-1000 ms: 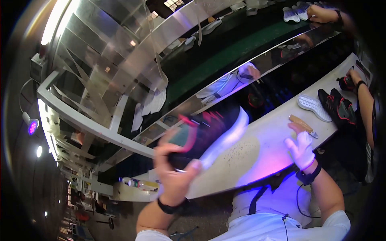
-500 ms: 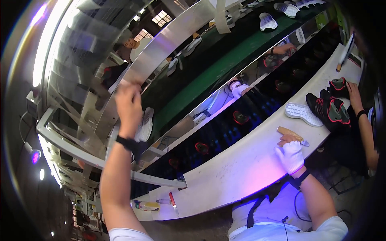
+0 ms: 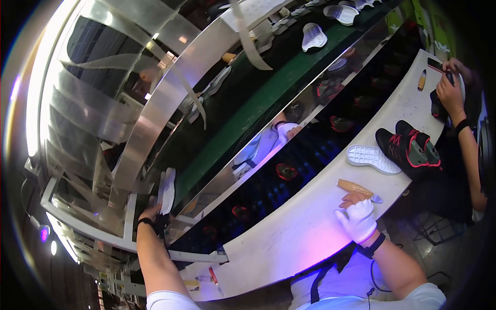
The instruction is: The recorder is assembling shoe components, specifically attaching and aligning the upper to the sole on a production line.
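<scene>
At the lower left end of the green conveyor, my left hand (image 3: 150,211) is bare with a dark wristband. Its fingers close at the lower end of white shoe soles (image 3: 168,192) tilted steeply; part of the grip is hidden. My right hand (image 3: 360,219) wears a white glove with bare fingertips and rests low over the white worktop (image 3: 305,219). Its curled fingers are on a tan-handled tool (image 3: 353,187) with a pale flat tip. Beyond it lie a white sole (image 3: 371,158) and a pair of black sneakers (image 3: 408,144) with red trim.
The green conveyor (image 3: 248,111) carries more soles (image 3: 314,37). A dark lower belt (image 3: 310,155) carries black-and-red shoes (image 3: 285,171). A co-worker's hand (image 3: 450,95) handles a dark shoe at right. A curved metal hood with clear strips (image 3: 155,93) and a white frame (image 3: 88,222) flank my left arm.
My left hand has come down from beside the hood to the soles, which now stand steeper. My right hand stays at the tool. The co-worker has moved one shoe away, and the view has shifted.
</scene>
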`<state>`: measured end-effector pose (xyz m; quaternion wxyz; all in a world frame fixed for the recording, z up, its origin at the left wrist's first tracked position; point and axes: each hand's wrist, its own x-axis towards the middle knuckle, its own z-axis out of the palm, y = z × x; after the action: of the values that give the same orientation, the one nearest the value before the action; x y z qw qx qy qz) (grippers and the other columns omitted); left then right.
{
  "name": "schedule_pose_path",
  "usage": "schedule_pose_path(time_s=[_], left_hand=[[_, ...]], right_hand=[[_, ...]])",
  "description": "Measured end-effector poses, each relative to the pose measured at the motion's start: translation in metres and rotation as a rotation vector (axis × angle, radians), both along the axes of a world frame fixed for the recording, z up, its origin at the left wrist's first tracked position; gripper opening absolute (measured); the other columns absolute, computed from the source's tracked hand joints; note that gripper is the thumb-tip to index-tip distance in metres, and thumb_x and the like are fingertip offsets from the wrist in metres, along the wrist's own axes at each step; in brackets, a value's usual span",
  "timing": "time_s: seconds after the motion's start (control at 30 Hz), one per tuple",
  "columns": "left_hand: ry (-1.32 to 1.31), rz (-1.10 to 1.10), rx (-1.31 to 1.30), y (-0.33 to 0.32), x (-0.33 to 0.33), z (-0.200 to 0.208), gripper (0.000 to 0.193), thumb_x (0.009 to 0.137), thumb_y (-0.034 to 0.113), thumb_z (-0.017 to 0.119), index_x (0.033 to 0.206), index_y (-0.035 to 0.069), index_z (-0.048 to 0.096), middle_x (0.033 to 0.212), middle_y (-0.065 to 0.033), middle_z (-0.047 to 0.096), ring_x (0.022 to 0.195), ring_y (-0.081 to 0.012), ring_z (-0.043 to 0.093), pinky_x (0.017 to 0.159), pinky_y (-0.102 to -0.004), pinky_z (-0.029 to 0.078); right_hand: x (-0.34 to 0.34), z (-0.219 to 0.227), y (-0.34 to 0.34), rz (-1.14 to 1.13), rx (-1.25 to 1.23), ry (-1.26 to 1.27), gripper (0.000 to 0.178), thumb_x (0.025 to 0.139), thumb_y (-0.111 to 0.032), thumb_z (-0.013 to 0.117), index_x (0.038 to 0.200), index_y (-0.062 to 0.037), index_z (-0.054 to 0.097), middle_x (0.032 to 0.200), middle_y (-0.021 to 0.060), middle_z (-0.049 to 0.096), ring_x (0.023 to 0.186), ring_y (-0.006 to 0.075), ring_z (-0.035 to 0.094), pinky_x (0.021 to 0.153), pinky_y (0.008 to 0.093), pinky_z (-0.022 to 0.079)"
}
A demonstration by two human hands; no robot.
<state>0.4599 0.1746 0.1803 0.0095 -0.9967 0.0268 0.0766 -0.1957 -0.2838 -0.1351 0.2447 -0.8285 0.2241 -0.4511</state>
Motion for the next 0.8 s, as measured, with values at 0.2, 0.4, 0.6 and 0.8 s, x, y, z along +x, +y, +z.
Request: schedule_pose_path(time_s=[0.2, 0.4, 0.6, 0.8], left_hand=[[-0.025, 0.032, -0.093, 0.001, -0.028, 0.016, 0.105, 0.087, 0.081, 0.068, 0.156, 0.003, 0.057, 0.157, -0.0236, 0.060, 0.150, -0.0380, 0.052, 0.122, -0.0442, 0.040], [0.026, -0.404, -0.478, -0.155, -0.142, 0.004, 0.071, 0.103, 0.038, 0.076, 0.160, 0.001, 0.053, 0.147, -0.0145, 0.066, 0.139, -0.0245, 0.057, 0.115, -0.0391, 0.044], [0.088, -0.891, -0.761, -0.297, -0.280, -0.015, 0.059, 0.102, 0.018, 0.077, 0.154, -0.001, 0.058, 0.117, -0.0148, 0.076, 0.100, -0.0185, 0.075, 0.087, -0.0318, 0.059], [-0.470, -1.106, -0.694, -0.250, -0.268, -0.044, 0.028, 0.097, 0.009, 0.078, 0.123, 0.001, 0.077, 0.104, -0.0109, 0.080, 0.096, -0.0209, 0.075, 0.088, -0.0332, 0.058]], right_hand=[[0.010, 0.005, -0.001, 0.041, 0.052, -0.004, 0.021, 0.078, -0.021, 0.086, 0.083, -0.0068, 0.071, 0.101, 0.0114, 0.070, 0.102, 0.0348, 0.068, 0.091, 0.0495, 0.053], [0.007, 0.010, 0.001, 0.043, -0.027, 0.074, 0.023, 0.078, -0.024, 0.088, 0.083, -0.0078, 0.071, 0.101, 0.0111, 0.070, 0.102, 0.0340, 0.067, 0.091, 0.0493, 0.053], [0.005, -0.016, 0.003, 0.060, -0.058, 0.125, 0.025, 0.080, -0.026, 0.086, 0.085, -0.0088, 0.070, 0.102, 0.0110, 0.070, 0.103, 0.0349, 0.066, 0.096, 0.0514, 0.050], [0.031, 0.058, 0.018, 0.275, 0.053, 0.076, 0.049, 0.096, -0.024, 0.071, 0.141, -0.0046, 0.067, 0.109, 0.0151, 0.075, 0.102, 0.0368, 0.071, 0.092, 0.0519, 0.054]])
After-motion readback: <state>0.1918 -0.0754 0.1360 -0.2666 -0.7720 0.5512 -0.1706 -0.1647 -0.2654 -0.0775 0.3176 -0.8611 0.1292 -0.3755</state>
